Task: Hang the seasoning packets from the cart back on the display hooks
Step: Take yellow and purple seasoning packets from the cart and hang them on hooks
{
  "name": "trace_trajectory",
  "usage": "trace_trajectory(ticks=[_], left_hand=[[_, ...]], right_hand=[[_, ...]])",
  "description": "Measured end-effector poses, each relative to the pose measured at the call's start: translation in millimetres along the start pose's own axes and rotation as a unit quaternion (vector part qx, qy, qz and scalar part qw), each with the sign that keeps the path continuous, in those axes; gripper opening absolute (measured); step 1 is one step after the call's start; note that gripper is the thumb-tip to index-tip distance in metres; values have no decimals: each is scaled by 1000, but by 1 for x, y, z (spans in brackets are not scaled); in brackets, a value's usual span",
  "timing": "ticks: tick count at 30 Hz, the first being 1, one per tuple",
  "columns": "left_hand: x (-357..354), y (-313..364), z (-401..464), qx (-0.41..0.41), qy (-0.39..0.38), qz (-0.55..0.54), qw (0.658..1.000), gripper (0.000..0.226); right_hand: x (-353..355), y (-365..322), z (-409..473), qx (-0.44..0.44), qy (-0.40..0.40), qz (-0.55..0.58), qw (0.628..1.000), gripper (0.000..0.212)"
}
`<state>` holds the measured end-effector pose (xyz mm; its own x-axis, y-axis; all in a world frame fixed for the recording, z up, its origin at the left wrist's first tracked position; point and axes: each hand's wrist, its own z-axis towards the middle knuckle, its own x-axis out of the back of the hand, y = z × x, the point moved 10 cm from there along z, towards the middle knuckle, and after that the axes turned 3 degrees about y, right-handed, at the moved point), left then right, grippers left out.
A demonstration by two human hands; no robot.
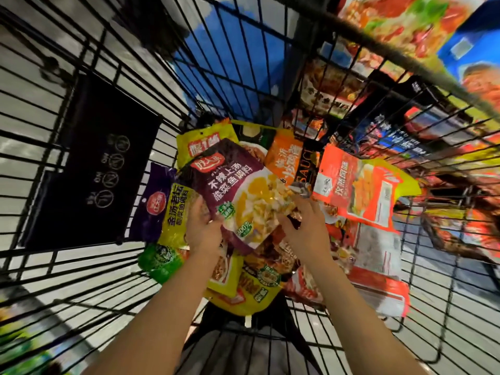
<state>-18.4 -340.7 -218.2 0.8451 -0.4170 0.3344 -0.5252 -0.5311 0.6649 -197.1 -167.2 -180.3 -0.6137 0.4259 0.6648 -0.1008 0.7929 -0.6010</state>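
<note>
Pinching with left fingers [209,220] at the lower left edge of a glossy purple plastic seasoning packet [232,190] printed with a yellow fish-soup picture; thumb on the face, other fingers tucked behind, so a real grip by the left hand [201,228]. Right fingers [286,220] loosely spread, tips at or just under the packet's lower right corner; cannot tell whether touching or merely close. Right hand [305,226] holding nothing that shows.

Packet tilted, top end pointing away and left, lying on or barely above the heap. Round it, more packets: a yellow and purple pouch [170,212] just to the left, a yellow one [205,142] half hidden behind, an orange one [284,158] beside that, a bright orange-red flat pack [357,190] to the right. All inside a black wire shopping cart [113,280], with a dark printed flap [92,163] on its left wall. Blurred packets on display [405,25] beyond the cart's right side; hooks not made out.

Step in hand, by judgement: picking one packet from the cart, hanging not begun. Next move likely calls for lifting it clear of the heap, finding the hang hole at the top edge, turning that end toward the display. Slippery film; grip near an edge may let it swing.
</note>
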Motion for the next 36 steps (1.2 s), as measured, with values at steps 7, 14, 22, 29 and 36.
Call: trace_trajectory(ticks=[7, 14, 22, 29, 36], left_hand=[[-27, 9, -37, 8, -168, 87, 982, 63], [-61, -15, -58, 15, -256, 126, 958, 61], [-41, 10, -52, -14, -189, 144, 971, 52], [75, 89, -44, -106, -89, 97, 986, 50], [134, 106, -32, -107, -45, 119, 986, 54]], right_hand=[[16, -10, -7, 46, -10, -48, 998, 69], [-17, 30, -16, -50, -79, -40, 995, 84], [-20, 5, -9, -6, -115, -3, 993, 71], [-76, -85, 36, 134, -97, -63, 984, 49], [-126, -92, 49, 144, -138, -245, 949, 52]])
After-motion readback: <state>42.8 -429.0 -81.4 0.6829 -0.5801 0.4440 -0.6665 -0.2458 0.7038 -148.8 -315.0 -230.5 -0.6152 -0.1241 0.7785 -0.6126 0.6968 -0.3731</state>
